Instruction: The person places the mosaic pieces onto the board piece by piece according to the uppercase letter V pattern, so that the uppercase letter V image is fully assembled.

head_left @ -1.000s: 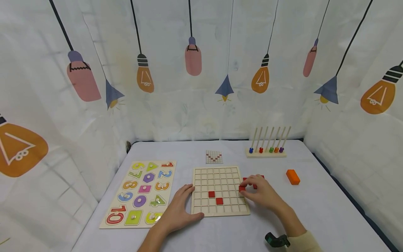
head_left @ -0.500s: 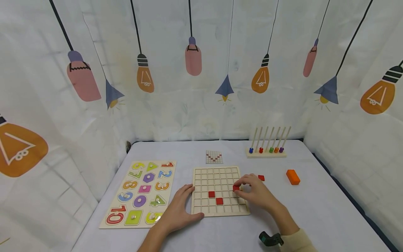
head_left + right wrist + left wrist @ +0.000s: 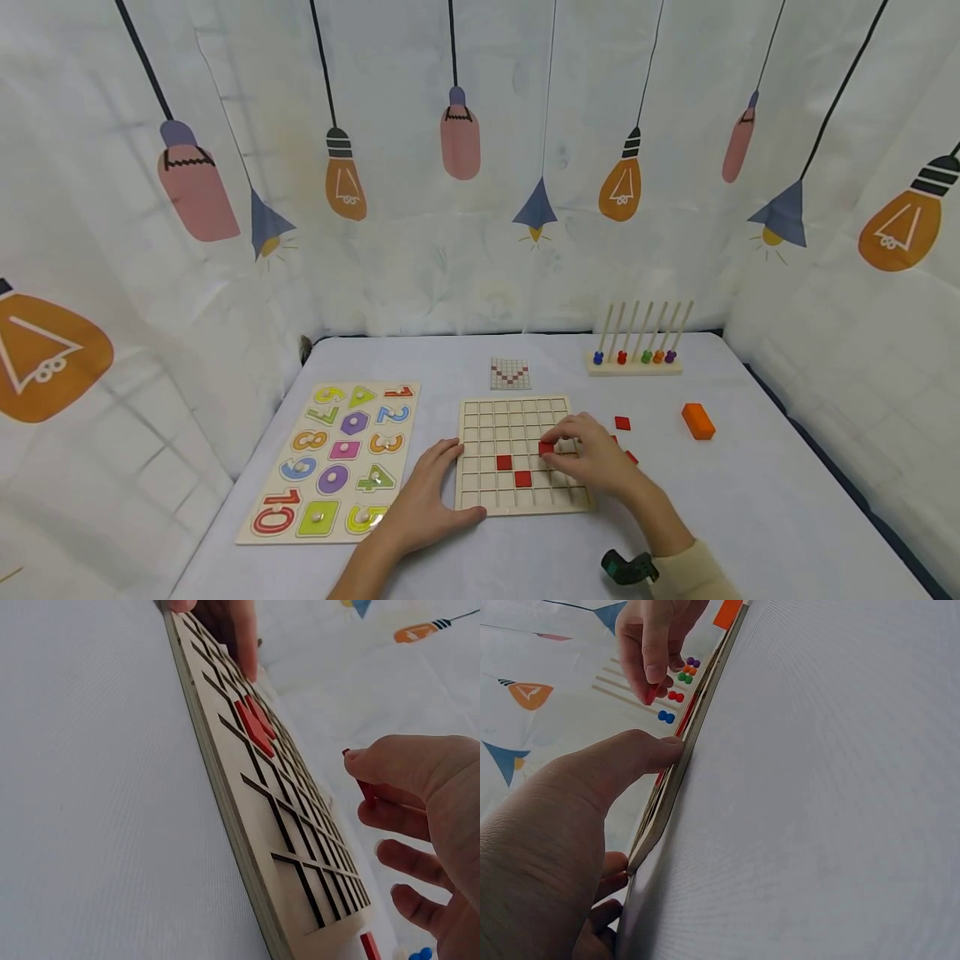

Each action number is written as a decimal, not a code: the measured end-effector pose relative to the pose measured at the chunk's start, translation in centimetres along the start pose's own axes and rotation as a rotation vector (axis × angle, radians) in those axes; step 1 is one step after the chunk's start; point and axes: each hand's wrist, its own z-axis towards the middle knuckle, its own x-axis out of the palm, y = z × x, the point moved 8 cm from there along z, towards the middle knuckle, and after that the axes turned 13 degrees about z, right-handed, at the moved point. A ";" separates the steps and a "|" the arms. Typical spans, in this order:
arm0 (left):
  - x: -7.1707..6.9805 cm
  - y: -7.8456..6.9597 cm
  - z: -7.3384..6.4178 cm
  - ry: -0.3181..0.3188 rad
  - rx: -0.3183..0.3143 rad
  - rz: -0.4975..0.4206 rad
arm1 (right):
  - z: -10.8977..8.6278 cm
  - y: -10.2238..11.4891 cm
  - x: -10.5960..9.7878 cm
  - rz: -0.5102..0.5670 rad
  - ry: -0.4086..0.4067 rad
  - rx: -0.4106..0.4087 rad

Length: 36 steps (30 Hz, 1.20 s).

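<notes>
A wooden grid board (image 3: 525,504) lies on the white table, with two red square tiles (image 3: 504,462) set in it on neighbouring rows. My left hand (image 3: 427,500) holds the board's near left corner, thumb at the front edge and fingers along the left side. In the left wrist view the thumb is bent against that edge. My right hand (image 3: 592,457) pinches another red tile (image 3: 546,448) between thumb and finger above the board's right half. The right wrist view shows the pinched tile (image 3: 365,789) raised off the grid, the other fingers loosely bent.
Loose red tiles (image 3: 622,423) lie right of the board, some partly behind my right hand. An orange block (image 3: 698,422) sits farther right. Behind are a small pattern card (image 3: 510,374) and a peg stand (image 3: 633,369) with beads. A number-and-shape puzzle (image 3: 330,467) lies left.
My right hand has moved left with its red tile, from the board's right edge to over the grid, uncovering loose tiles behind it. My left hand and the board have stayed put.
</notes>
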 end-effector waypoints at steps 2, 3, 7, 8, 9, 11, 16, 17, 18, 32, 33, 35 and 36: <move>0.0 0.0 0.0 -0.001 0.000 0.000 | 0.2 0.1 0.2 -0.005 0.003 0.002; 0.0 0.0 0.1 0.001 -0.001 0.001 | 0.2 0.1 0.3 -0.008 0.004 0.004; 0.0 -0.1 0.1 -0.004 0.002 0.003 | 0.5 0.3 0.7 -0.022 0.002 0.008; 0.0 -0.1 0.1 -0.005 0.003 0.004 | 0.6 0.4 0.8 -0.021 0.001 0.006; 0.0 -0.2 0.1 -0.005 0.004 0.004 | 0.7 0.5 0.8 -0.021 0.000 0.004; -0.1 -0.2 0.1 -0.010 0.007 0.005 | 0.9 0.8 1.0 -0.020 0.000 -0.008; -0.1 -0.3 0.2 -0.017 0.010 0.013 | 1.5 1.3 1.6 -0.008 0.009 -0.014; -0.1 -0.3 0.2 -0.019 0.012 0.014 | 1.7 1.4 1.8 -0.003 0.013 -0.009; -0.1 -0.3 0.2 -0.016 0.012 0.014 | 1.9 1.4 2.0 0.004 0.017 -0.004; 0.1 0.0 0.2 -0.013 0.011 0.004 | 3.8 2.6 4.3 0.008 0.065 -0.039; 0.1 0.1 0.2 -0.009 0.007 0.002 | 3.9 2.7 4.4 0.005 0.068 -0.040; 0.1 0.2 0.2 -0.005 0.005 -0.001 | 4.1 2.9 4.7 0.007 0.073 -0.044; 0.1 0.2 0.2 -0.007 0.006 -0.003 | 4.2 3.0 4.8 0.010 0.076 -0.046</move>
